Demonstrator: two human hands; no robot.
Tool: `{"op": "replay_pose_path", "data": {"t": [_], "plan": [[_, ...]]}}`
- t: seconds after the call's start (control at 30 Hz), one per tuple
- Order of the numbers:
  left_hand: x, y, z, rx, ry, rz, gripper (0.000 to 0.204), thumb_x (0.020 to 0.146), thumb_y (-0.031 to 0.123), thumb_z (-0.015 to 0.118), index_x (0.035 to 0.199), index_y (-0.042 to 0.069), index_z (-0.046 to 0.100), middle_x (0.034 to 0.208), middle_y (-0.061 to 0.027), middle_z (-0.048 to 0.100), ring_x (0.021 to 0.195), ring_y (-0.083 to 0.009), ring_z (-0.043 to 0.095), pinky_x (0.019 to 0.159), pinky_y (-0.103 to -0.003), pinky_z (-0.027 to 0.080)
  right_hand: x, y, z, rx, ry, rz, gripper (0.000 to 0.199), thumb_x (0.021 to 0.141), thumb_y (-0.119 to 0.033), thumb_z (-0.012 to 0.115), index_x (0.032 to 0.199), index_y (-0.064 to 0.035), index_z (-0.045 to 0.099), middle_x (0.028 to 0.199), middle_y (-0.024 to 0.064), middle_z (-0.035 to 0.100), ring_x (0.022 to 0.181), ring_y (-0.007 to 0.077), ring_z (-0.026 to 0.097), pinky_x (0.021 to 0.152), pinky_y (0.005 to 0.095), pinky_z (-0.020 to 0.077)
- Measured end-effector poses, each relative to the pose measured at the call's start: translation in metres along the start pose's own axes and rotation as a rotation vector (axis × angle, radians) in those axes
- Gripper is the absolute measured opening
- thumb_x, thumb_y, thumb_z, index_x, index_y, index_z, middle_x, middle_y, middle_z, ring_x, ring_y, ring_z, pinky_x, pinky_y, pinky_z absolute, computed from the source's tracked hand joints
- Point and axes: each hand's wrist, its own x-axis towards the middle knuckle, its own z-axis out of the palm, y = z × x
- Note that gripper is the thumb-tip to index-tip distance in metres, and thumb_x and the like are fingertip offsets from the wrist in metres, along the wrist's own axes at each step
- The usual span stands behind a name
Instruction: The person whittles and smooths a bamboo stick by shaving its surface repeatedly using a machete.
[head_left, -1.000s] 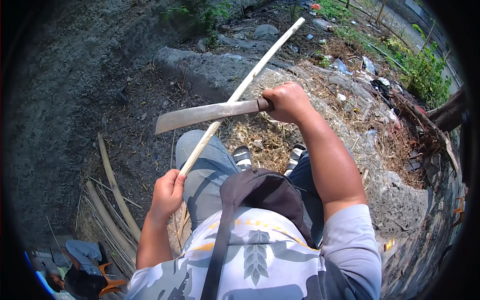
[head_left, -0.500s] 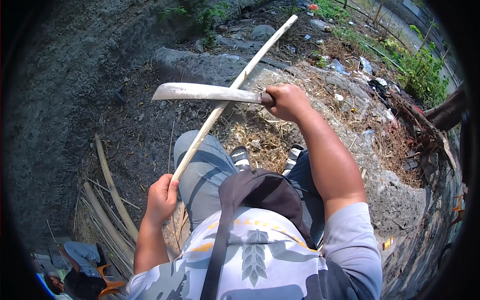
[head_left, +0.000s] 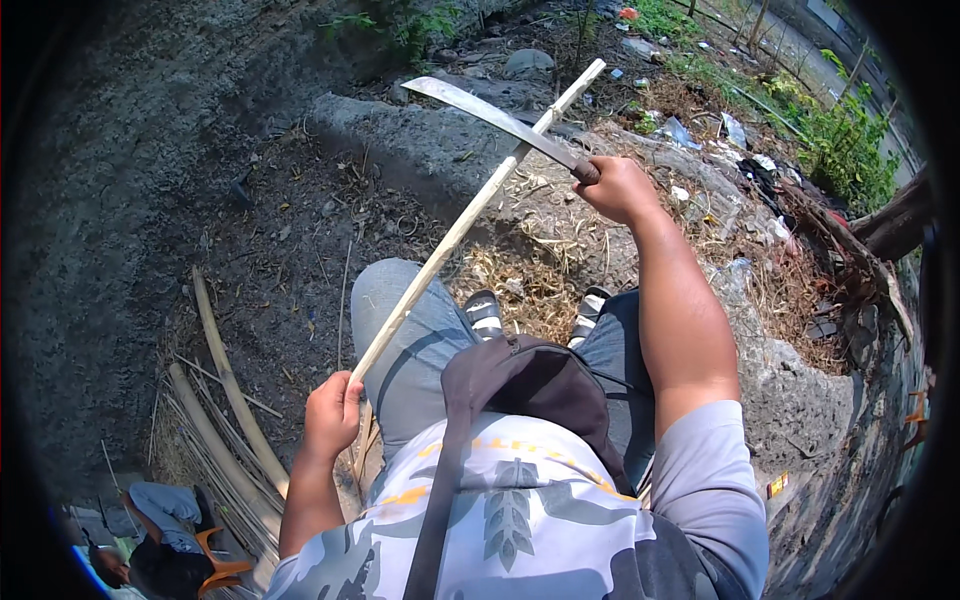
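A long pale wooden pole (head_left: 456, 232), stripped of bark, slants from the lower left up to the far right across my left thigh. My left hand (head_left: 332, 415) is closed round its near end, the thumb lying along it. In my right hand (head_left: 622, 190) is the dark handle of a machete (head_left: 490, 113). The machete's long, curved, whitish blade crosses the pole near its far end and points to the upper left. It appears to touch the pole, though the contact itself is hard to make out.
Several poles and thin sticks (head_left: 222, 440) lie on the ground at the left. A seated person (head_left: 165, 530) is at the lower left beside an orange chair (head_left: 222, 568). Rough stone (head_left: 410, 135), dry shavings (head_left: 535, 290) and litter lie ahead. A log (head_left: 895, 225) stands at the right.
My right hand has moved away from me and to the right, carrying the machete along the pole toward its far end. The blade has tilted up at its tip. The pole has shifted slightly.
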Motion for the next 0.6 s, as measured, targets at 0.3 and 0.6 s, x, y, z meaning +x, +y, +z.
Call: {"op": "replay_pose_path", "data": {"t": [0.3, 0.6], "plan": [[0.008, 0.0, 0.019, -0.126, 0.061, 0.038, 0.016, 0.102, 0.015, 0.062, 0.099, 0.001, 0.067, 0.07, -0.0135, 0.062, 0.061, -0.0243, 0.06, 0.059, -0.036, 0.047, -0.025, -0.058, 0.031, -0.211, -0.021, -0.795, 0.017, 0.072, -0.024, 0.076, 0.079, -0.0132, 0.065, 0.074, 0.0124, 0.069, 0.082, 0.0357, 0.071, 0.072, 0.0502, 0.0556], [-0.008, 0.005, -0.003, -0.09, -0.009, 0.075, 0.018, 0.102, 0.014, 0.06, 0.096, -0.001, 0.067, 0.067, -0.0102, 0.061, 0.057, -0.0201, 0.058, 0.056, -0.035, 0.046, 0.002, 0.002, 0.005, -0.077, 0.039, -0.158, 0.018, 0.082, -0.026, 0.07, 0.097, -0.0158, 0.075, 0.096, 0.0156, 0.075, 0.092, 0.0358, 0.072, 0.084, 0.0483, 0.0569]]}}
